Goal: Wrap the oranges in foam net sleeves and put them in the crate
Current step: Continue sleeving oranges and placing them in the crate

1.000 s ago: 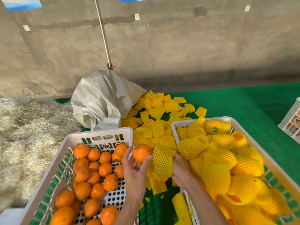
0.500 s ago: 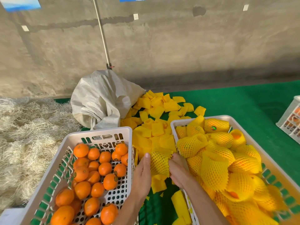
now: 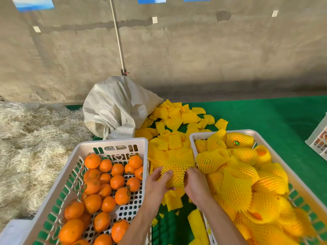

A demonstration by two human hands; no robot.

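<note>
Between the two crates, my left hand [image 3: 157, 183] and my right hand [image 3: 196, 185] grip a yellow foam net sleeve [image 3: 176, 172] stretched round an orange; the fruit is hidden inside. The left white crate [image 3: 113, 142] holds several bare oranges [image 3: 116, 182]. The right white crate [image 3: 247, 132] is piled with several wrapped oranges [image 3: 240, 174] in yellow netting.
Loose yellow foam sleeves [image 3: 174, 124] lie heaped on the green mat [image 3: 265, 114] beyond the hands, beside a white woven sack [image 3: 115, 105]. Straw [image 3: 30, 138] covers the left. Another white crate [image 3: 318, 138] shows at the right edge. A concrete wall stands behind.
A second ago my left hand held a bare orange at the sleeve's mouth. The orange went inside the sleeve, and both hands now hold the wrapped fruit, slightly nearer the right crate.
</note>
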